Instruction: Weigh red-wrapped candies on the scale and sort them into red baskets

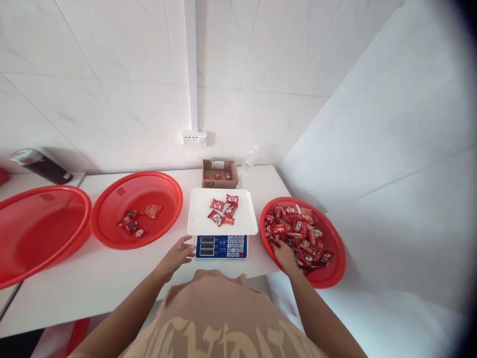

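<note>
My left hand hovers over the white table with its fingers apart and nothing in it, beside the left edge of a digital scale. On the scale's white pan lie several small red candy packets. At the right, my right hand reaches into a red plastic basket heaped with red wrapped candies. Its fingers are curled at the near left side of the heap; the fingertips are partly hidden, so what they grip cannot be made out.
A second red basket holds a few packets, and a third red basket stands farther left. Behind the scale are a small cardboard box with packets and a clear plastic bottle. A dark flask lies by the wall.
</note>
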The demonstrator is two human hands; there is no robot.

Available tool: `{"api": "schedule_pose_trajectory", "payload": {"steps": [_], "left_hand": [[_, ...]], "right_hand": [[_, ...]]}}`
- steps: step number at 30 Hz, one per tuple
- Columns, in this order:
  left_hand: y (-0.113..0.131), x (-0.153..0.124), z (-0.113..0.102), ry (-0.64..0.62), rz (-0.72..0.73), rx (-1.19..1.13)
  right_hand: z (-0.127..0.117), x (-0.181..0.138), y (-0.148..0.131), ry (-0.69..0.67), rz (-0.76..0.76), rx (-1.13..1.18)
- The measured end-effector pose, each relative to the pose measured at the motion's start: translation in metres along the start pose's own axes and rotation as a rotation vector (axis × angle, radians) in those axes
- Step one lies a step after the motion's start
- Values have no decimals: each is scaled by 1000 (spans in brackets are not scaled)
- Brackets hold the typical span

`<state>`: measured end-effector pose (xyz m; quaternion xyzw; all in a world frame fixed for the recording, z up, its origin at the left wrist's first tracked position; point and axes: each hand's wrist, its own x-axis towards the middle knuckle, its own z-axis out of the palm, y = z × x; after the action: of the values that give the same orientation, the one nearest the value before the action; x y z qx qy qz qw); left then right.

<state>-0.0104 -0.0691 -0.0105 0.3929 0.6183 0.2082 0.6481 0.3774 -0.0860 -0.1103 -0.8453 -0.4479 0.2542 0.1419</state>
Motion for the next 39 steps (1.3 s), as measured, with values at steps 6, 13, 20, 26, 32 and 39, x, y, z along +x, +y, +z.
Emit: {"api": "schedule_pose_trajectory", "payload": {"steps": [6, 13, 20, 26, 32, 39], "left_hand": [[-9, 14, -13, 260, 243, 283], [-24, 37, -41, 627, 610, 776], [-46, 50, -54, 609, 418, 1067], [-26, 48, -43, 566, 265, 1165], [-12, 48, -40, 566, 209, 1162], [-43, 39, -59, 632, 322, 1032]], "right_hand": [[-1, -4, -5, 117, -42, -78], [-1, -17, -10, 316, -417, -73], [1, -23, -21, 119, -497, -225], [-3, -24, -28, 80, -432, -246], [-4, -25, -32, 127, -444, -285], [0, -21, -26, 149, -455, -270]]}}
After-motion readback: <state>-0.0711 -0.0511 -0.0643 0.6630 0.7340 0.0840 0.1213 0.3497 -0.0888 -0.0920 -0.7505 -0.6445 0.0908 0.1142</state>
